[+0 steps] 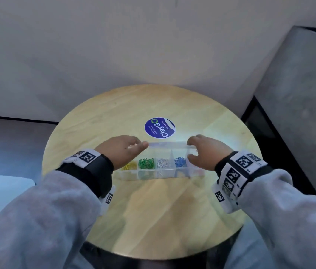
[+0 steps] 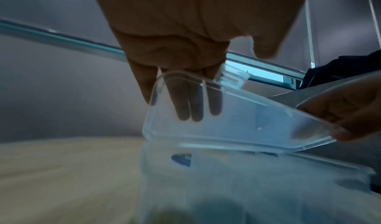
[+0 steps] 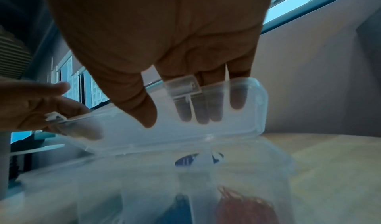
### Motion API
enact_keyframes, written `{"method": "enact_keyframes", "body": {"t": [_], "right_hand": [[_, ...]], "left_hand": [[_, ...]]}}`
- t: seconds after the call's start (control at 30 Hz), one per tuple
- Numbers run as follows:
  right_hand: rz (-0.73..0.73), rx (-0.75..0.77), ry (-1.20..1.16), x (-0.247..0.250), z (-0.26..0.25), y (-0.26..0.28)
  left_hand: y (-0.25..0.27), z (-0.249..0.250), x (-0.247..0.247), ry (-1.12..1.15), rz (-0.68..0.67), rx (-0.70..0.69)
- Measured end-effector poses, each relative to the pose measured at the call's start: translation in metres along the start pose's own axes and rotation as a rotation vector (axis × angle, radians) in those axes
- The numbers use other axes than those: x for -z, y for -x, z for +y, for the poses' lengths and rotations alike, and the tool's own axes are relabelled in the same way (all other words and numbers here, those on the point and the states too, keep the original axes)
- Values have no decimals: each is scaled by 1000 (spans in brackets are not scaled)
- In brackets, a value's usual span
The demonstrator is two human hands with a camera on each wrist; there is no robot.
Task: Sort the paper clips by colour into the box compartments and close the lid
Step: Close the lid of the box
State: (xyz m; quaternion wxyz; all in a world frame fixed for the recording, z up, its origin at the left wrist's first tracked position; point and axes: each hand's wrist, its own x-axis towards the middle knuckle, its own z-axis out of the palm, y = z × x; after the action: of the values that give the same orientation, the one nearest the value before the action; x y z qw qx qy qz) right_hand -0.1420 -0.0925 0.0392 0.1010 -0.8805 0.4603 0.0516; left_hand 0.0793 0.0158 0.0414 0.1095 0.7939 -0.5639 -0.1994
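A clear compartment box (image 1: 153, 174) sits mid-table with its lid (image 1: 167, 145) raised about halfway. Its compartments hold yellow clips (image 1: 129, 166), green clips (image 1: 146, 163), white clips (image 1: 162, 164) and blue clips (image 1: 180, 162); red clips (image 3: 243, 206) fill the right end. My left hand (image 1: 141, 145) is at the lid's left end, its straight fingers (image 2: 144, 84) behind the lid and its thumb free in front. My right hand (image 1: 191, 149) is at the right end, fingers (image 3: 239, 71) likewise behind the lid (image 3: 206, 121) by a latch tab (image 3: 182, 86).
The round wooden table (image 1: 153, 220) carries a blue round sticker (image 1: 159, 127) just beyond the box. A grey block (image 1: 298, 113) stands off the table's right side, and a pale wall runs behind it.
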Motion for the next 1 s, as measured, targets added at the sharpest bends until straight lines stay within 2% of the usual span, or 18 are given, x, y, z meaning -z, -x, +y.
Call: {"method": "enact_keyframes", "body": {"t": [0.1, 0.33, 0.47, 1.0], "right_hand": [[-82, 6, 27, -12, -2, 6], [-174, 8, 58, -11, 0, 6], [-204, 59, 91, -7, 10, 3], [-125, 135, 122, -18, 22, -5]], "left_hand": [[5, -5, -13, 32, -72, 13], [-5, -20, -32, -204, -123, -67], [-11, -25, -30, -179, -144, -87], [-17, -8, -27, -521, -152, -190]]}}
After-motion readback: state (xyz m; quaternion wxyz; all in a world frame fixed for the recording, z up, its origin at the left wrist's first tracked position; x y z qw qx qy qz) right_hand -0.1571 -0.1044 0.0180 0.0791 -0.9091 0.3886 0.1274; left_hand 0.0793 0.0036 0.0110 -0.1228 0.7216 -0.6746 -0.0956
